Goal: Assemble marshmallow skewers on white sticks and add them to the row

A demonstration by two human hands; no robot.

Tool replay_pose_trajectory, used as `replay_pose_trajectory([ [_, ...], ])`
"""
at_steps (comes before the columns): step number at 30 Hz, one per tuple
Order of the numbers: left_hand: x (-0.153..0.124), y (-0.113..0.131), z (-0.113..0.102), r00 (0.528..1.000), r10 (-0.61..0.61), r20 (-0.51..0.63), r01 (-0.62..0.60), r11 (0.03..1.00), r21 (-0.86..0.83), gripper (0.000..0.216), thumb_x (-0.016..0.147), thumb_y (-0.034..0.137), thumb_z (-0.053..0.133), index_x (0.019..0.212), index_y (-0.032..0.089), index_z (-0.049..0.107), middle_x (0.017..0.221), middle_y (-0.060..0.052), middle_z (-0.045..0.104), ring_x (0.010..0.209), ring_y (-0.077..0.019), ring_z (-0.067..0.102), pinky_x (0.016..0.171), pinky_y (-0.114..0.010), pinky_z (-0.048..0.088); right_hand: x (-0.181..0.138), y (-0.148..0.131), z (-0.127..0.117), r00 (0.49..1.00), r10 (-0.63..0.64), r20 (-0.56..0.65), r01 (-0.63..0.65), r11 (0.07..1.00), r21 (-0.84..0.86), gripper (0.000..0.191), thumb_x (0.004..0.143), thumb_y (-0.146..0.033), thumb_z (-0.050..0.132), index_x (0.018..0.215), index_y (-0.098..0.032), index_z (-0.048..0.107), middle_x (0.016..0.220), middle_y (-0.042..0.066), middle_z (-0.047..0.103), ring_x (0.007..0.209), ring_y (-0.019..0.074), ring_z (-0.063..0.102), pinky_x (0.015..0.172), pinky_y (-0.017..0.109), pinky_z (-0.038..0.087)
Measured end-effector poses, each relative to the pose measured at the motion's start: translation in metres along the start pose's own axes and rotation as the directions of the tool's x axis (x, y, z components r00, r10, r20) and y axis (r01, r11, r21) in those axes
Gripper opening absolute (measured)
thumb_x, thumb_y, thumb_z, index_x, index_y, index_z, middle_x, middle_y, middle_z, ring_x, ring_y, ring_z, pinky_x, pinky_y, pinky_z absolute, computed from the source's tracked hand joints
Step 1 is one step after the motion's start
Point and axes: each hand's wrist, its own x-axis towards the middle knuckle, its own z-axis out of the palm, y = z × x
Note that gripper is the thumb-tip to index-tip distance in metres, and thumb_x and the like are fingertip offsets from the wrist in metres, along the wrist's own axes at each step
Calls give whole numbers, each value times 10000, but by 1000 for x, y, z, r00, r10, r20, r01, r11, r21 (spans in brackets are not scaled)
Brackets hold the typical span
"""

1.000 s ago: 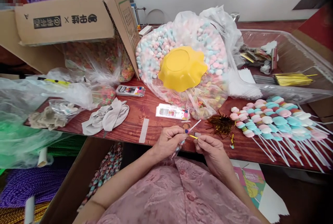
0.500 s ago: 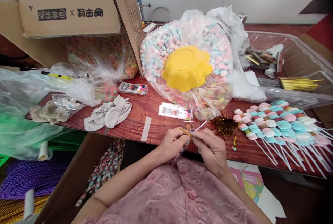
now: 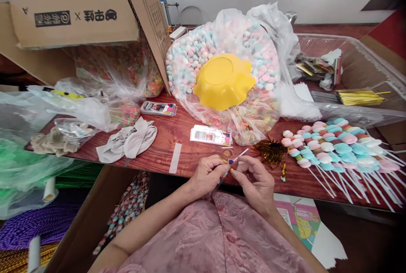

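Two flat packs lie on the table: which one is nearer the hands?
The pack against the big candy bag, just beyond the left hand and right hand. The other pack lies farther left, by the grey cloth.

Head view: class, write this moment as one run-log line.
left hand: pinches white stick | right hand: fingertips at gold tie on stick | nearby: candy skewers, yellow bowl, candy bag

A yellow bowl point(image 3: 223, 79) rested against a clear bag of pastel candies point(image 3: 187, 59) at the back of the bench point(image 3: 165, 142). A grey cloth point(image 3: 128, 143) lay to the left, candy skewers point(image 3: 333, 146) to the right, a cardboard box point(image 3: 79, 17) behind.
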Motion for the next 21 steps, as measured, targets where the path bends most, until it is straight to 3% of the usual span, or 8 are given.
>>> replay_pose_trajectory([
  [4,2,5,0,992,128,12,-129,990,54,285,891,254,558,647,130,636,681,-22,577,662,-114,511,647,-247,402,-4,0,0,992,129,18,-129,991,27,112,819,-288,682,833,-196,619,720,-12,609,652,121,535,615,243,427],
  [6,4,9,1,979,199,45,-203,972,117,278,902,238,543,668,129,646,702,-32,598,676,-117,530,660,-249,410,-1,1,-2,968,228,108,-236,969,77,196,809,-341,680,718,-180,616,668,-10,579,616,115,499,589,243,403],
  [9,7,16,1,958,260,119,-281,934,220,293,903,228,530,644,134,627,692,-29,588,667,-113,523,651,-246,402,12,5,-9,891,355,282,-422,876,231,277,730,-406,724,662,-172,593,565,-37,496,505,87,397,495,231,321],
  [12,11,22,-4,963,149,226,-199,956,216,321,866,245,565,564,136,573,606,4,524,593,-88,476,578,-223,366,28,5,-21,782,361,508,-503,846,174,317,705,-448,717,647,-175,567,506,-49,462,434,80,345,436,230,261],
  [14,15,24,-11,943,-73,324,31,991,131,298,809,278,623,552,135,575,548,22,505,522,-73,461,507,-201,345,37,-2,-28,782,221,583,-289,957,26,288,785,-411,655,643,-178,562,517,-31,489,454,99,388,452,241,288],
  [16,19,25,-18,831,-310,461,336,941,27,235,727,317,695,598,132,630,529,20,553,462,-77,495,440,-186,357,41,-15,-34,765,-95,637,184,980,-75,247,883,-291,543,666,-178,579,577,4,535,533,126,440,517,267,339],
  [18,23,25,-24,661,-433,613,567,823,-29,206,631,316,764,657,126,689,555,-1,631,425,-98,540,397,-194,414,42,-29,-38,585,-425,691,646,759,-81,262,916,-153,439,716,-174,607,634,35,559,601,149,451,592,304,373],
  [21,28,24,-29,454,-445,772,700,714,0,182,550,242,806,664,126,725,589,-26,691,413,-126,580,371,-217,482,40,-47,-39,262,-615,743,926,378,-13,303,921,-78,376,779,-155,632,664,58,567,621,168,445,650,353,407],
])
